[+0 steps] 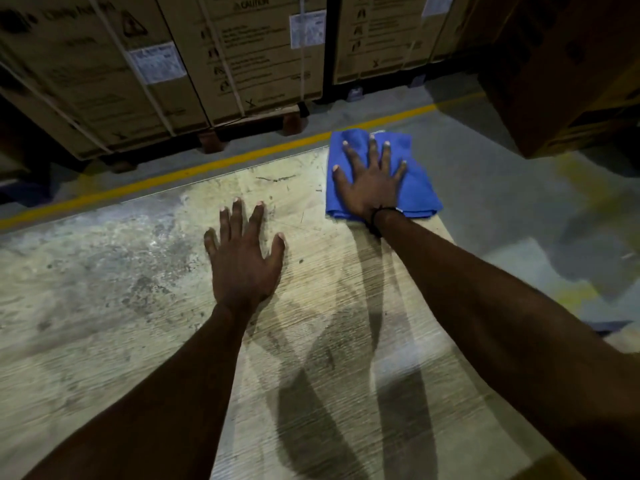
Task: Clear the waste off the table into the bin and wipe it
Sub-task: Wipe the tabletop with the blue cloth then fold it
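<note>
Folded blue cloth (408, 188) at the far right corner of the desk (121, 306), one edge reaching the desk's far rim. Right hand (372, 183) flat on top, fingers spread and straight, pressing rather than gripping. Left hand (242, 261) flat on the bare, stained wood nearby, fingers splayed, holding nothing, probably bracing. Soft, light, limp fabric by the look of it: likely to bunch or slide unfolded if pushed from one edge. Best driven under a broad palm at the centre, or pinched at a folded edge for lifting. No waste or bin visible.
</note>
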